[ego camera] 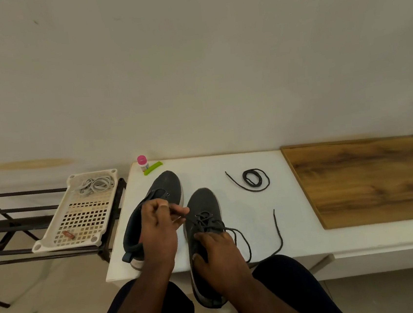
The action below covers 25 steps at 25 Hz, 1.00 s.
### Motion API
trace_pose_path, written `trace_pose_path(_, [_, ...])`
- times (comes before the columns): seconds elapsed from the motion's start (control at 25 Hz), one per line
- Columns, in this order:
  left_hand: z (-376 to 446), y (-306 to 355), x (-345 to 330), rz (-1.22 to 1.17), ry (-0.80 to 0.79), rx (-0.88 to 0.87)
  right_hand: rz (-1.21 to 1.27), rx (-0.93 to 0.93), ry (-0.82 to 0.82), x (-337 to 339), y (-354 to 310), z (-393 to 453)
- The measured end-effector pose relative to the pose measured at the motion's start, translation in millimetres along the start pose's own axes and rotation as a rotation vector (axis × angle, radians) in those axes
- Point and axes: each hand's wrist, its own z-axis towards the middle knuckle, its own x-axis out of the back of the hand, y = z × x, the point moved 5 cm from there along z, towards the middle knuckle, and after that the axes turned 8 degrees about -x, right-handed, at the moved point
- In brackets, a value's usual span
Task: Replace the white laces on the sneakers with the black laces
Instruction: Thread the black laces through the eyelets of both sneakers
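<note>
Mid-lacing the right sneaker (203, 207) on the white table (257, 217) with a black lace (245, 241): left hand (160, 225) pinches one lace end tight, right hand (220, 254) presses the shoe steady, next move probably threads that end through an eyelet; left sneaker (163, 189) looks unlaced, spare black lace (252, 178) coiled nearby

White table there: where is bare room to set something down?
The white table is bare between the right sneaker and the wooden board, below the coiled black lace, though a loose lace end trails there. The board is bare too. It is crowded around both sneakers and hands.
</note>
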Motion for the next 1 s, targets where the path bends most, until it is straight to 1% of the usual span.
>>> trace_pose_path(0.04, [0, 2, 4, -0.01, 0.042, 0.002, -0.001, 0.003, -0.001, 0, 0, 0])
trace_pose_path(0.08, [1, -2, 7, 0.027, 0.048, 0.018, -0.011, 0.006, -0.001, 0, -1, -1])
trace_pose_path(0.12, [1, -9, 7, 0.086, 0.005, 0.056, -0.024, 0.01, 0.001, 0, -1, -1])
trace_pose_path(0.24, [-7, -35, -2, 0.246, -0.215, 0.215, -0.025, 0.031, 0.02, -2, -6, -1])
trace_pose_path(0.32, [-13, -40, -9, 0.288, -0.303, 0.238, -0.014, 0.033, 0.032, -4, -6, 0])
trace_pose_path(0.44, [-14, -42, -14, 0.285, -0.368, 0.257, -0.007, 0.048, 0.05, -8, -2, 2])
trace_pose_path(0.6, [-10, -49, -13, 0.364, -0.463, 0.184, 0.012, 0.061, 0.062, -6, -1, 1])
trace_pose_path(0.64, [-9, -49, -14, 0.403, -0.463, 0.156, 0.01, 0.063, 0.056, -6, -2, 2])
trace_pose_path(0.72, [-6, -43, -17, 0.426, -0.395, 0.11, -0.006, 0.061, 0.044, -5, -1, 2])
trace_pose_path(0.8, [-1, -33, -14, 0.319, -0.25, 0.111, -0.018, 0.054, 0.028, -3, 0, 1])
trace_pose_path(0.84, [3, -32, -9, 0.277, -0.204, 0.103, -0.023, 0.052, 0.027, -2, 0, 1])
trace_pose_path(0.88, [7, -33, -5, 0.275, -0.204, 0.091, -0.024, 0.051, 0.032, -2, 1, 1])
trace_pose_path(0.92, [7, -37, -3, 0.322, -0.261, 0.087, -0.019, 0.052, 0.04, -3, 0, 0])
trace_pose_path(1.0, [2, -48, -6, 0.478, -0.462, 0.079, -0.004, 0.059, 0.047, -3, -1, -1])
